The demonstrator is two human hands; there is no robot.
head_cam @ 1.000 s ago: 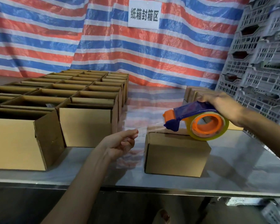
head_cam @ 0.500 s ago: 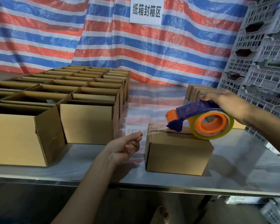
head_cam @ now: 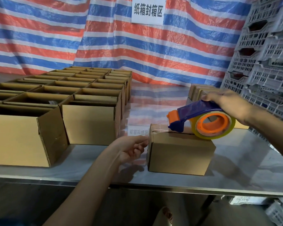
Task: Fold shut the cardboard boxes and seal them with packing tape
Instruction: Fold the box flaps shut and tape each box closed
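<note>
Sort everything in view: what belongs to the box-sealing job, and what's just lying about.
In the job: closed brown cardboard box; blue-and-orange tape dispenser, gripped by the right hand; clear tape strip, pinched by the left hand; rows of open brown cardboard boxes awaiting sealing.
Just there: stacked grey plastic crates; red-white-blue striped tarp; white paper sign.

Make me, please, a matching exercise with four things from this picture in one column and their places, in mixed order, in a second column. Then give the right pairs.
Things
1. tape dispenser
2. closed box
3. open boxes
4. grey crates

Places
a. stacked at the right edge of the view
b. in rows on the left of the table
c. gripped by the right hand, resting on a box
d. at the table's front, beside the left hand that pinches the tape end

Pairs: 1-c, 2-d, 3-b, 4-a
</note>
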